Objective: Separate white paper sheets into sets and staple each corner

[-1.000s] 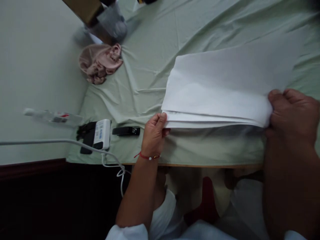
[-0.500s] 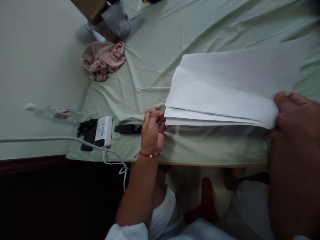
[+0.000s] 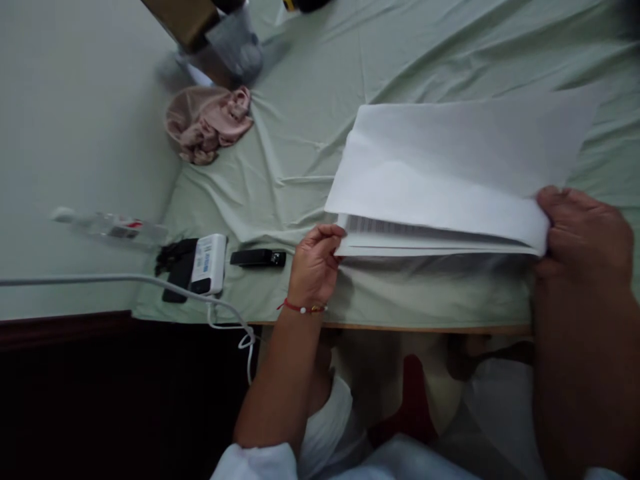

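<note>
Several white paper sheets (image 3: 440, 167) are held over the green cloth, between my two hands. My right hand (image 3: 585, 230) grips their right end, thumb on top. At the left near corner, my left hand (image 3: 317, 257) pinches the lower sheets between thumb and fingers; a red string bracelet is on that wrist. The top sheet's near edge bows up, and printed lines show on a sheet beneath it. Just left of my left hand, a black stapler (image 3: 257, 258) lies on the cloth.
Left of the stapler are a white device (image 3: 209, 263) with a cable (image 3: 225, 303) and a black flat item (image 3: 180, 270). A clear bottle (image 3: 120, 227) lies near the wall. Farther back are a pink cloth (image 3: 210, 123) and a brown box (image 3: 183, 20). The table's front edge (image 3: 425, 328) is close to me.
My left hand has moved slightly right and closed on the lower sheets' corner. The top sheet now gapes wider from those below, showing more print. My right hand has shifted slightly left.
</note>
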Motion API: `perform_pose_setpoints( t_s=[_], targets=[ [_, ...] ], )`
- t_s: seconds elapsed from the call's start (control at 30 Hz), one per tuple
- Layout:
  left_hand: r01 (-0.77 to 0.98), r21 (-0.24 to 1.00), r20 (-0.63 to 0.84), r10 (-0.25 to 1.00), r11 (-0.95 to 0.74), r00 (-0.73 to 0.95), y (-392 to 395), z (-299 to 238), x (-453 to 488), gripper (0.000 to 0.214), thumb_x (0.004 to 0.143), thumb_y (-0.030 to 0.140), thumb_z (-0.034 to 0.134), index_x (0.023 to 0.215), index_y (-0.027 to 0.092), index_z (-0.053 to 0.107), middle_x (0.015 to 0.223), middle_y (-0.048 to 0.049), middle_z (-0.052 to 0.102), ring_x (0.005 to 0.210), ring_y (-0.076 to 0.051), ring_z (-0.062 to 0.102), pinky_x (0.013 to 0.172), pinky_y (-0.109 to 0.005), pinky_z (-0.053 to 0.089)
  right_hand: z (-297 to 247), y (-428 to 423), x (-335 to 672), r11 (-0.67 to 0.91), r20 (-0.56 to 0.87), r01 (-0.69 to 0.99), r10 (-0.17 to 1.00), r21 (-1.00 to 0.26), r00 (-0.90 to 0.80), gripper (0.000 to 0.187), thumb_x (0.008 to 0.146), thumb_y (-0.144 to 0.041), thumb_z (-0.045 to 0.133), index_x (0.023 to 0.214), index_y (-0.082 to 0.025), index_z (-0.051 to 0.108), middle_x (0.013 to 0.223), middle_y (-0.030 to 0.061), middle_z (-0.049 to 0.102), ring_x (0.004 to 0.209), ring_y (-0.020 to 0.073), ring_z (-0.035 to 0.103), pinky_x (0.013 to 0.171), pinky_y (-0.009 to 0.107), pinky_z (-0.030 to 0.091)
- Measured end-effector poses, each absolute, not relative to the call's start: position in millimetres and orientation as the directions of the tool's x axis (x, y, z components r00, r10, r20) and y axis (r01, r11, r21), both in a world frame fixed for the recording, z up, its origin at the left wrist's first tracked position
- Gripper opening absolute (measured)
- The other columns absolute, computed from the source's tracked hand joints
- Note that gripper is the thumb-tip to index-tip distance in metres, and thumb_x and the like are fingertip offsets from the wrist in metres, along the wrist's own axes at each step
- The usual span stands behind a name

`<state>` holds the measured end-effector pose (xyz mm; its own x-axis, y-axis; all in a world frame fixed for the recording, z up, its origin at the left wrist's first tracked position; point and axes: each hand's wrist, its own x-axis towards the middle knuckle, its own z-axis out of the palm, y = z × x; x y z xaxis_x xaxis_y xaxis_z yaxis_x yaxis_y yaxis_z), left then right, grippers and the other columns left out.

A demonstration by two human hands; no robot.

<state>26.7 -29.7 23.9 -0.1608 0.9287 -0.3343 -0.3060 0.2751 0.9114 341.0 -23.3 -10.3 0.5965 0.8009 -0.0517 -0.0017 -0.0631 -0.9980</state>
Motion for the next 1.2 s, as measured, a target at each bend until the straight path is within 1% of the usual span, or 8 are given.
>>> perform_pose_setpoints(
  t_s=[0.07,0.2,0.4,0.5,0.67,0.83,1.07,1.2],
  targets=[
    [-0.348,0.897,-0.342,0.927,0.274,-0.153,-28,24,24,0.007,0.073,0.025,0.073,0.076,0.019,0.071,0.075,-0.0009,0.065,0.068,-0.013,0.059,0.057,-0.023,0.046,0,-24,335,-0.082,-0.125,-0.095,0.752,-0.992,0.647,0.038,0.071,-0.039,0.087,0.061,-0.023,0.054,0.06,-0.0042,0.044,0.05,0.0081,0.039,0.042,0.024,0.031],
    [-0.389,0.876,-0.356,0.926,0.286,-0.122,-28,25,22,0.03,0.079,0.049,0.077,0.079,0.02,0.07,0.078,-0.0047,0.072,0.078,-0.021,0.069,0.065,-0.031,0.053,13,-27,327,-0.083,-0.145,-0.126,0.741,-0.989,0.655,0.033,0.073,-0.024,0.084,0.058,-0.02,0.055,0.057,-0.0052,0.043,0.048,0.0062,0.036,0.041,0.022,0.028],
    [-0.257,0.936,-0.3,0.929,0.242,-0.217,-29,16,21,0.042,0.057,0.03,0.1,0.064,0.018,0.061,0.062,0.0055,0.062,0.057,-0.008,0.054,0.057,-0.022,0.044,5,-32,330,-0.149,-0.115,0.015,0.82,-0.989,0.56,0.023,0.081,-0.019,0.074,0.063,-0.019,0.059,0.054,-0.0063,0.047,0.045,0.0057,0.036,0.039,0.02,0.023],
    [-0.256,0.943,-0.281,0.921,0.212,-0.27,-29,13,22,0.048,0.06,0.037,0.1,0.061,0.019,0.055,0.06,0.0059,0.061,0.055,-0.008,0.051,0.054,-0.022,0.041,4,-30,330,-0.188,-0.134,0.042,0.82,-0.981,0.557,0.01,0.079,-0.012,0.073,0.071,-0.017,0.07,0.058,-0.005,0.057,0.047,0.0057,0.041,0.041,0.019,0.027],
    [-0.278,0.934,-0.287,0.933,0.223,-0.218,-28,12,21,0.037,0.067,0.043,0.095,0.074,0.02,0.068,0.066,0.0024,0.066,0.065,-0.014,0.061,0.06,-0.026,0.048,8,-26,328,-0.174,-0.114,0.024,0.74,-0.985,0.663,0.018,0.077,-0.003,0.071,0.067,-0.017,0.069,0.057,-0.0049,0.057,0.046,0.0062,0.041,0.042,0.021,0.028],
    [-0.271,0.931,-0.3,0.935,0.244,-0.191,-29,11,21,0.039,0.064,0.038,0.097,0.067,0.019,0.063,0.063,0.0041,0.062,0.059,-0.011,0.054,0.057,-0.024,0.045,8,-23,329,-0.119,-0.099,-0.02,0.71,-0.993,0.698,0.022,0.076,0.0,0.069,0.063,-0.017,0.065,0.059,-0.0043,0.057,0.048,0.0065,0.042,0.046,0.023,0.03],
    [-0.293,0.918,-0.33,0.925,0.267,-0.19,-29,16,24,0.036,0.068,0.031,0.09,0.066,0.02,0.056,0.061,0.0051,0.055,0.055,-0.01,0.051,0.055,-0.024,0.042,4,-23,333,-0.058,-0.03,0.018,0.721,-0.998,0.692,0.019,0.073,-0.008,0.071,0.061,-0.018,0.062,0.058,-0.005,0.052,0.049,0.0058,0.039,0.046,0.022,0.03],
    [-0.314,0.909,-0.358,0.9,0.275,-0.248,-27,18,21,0.026,0.064,0.026,0.086,0.077,0.021,0.065,0.06,0.0068,0.055,0.048,-0.008,0.046,0.046,-0.023,0.035,4,-24,333,-0.05,-0.025,0.017,0.728,-0.999,0.685,0.015,0.07,-0.015,0.076,0.063,-0.019,0.064,0.06,-0.004,0.054,0.05,0.0064,0.04,0.045,0.022,0.03]
  ],
)
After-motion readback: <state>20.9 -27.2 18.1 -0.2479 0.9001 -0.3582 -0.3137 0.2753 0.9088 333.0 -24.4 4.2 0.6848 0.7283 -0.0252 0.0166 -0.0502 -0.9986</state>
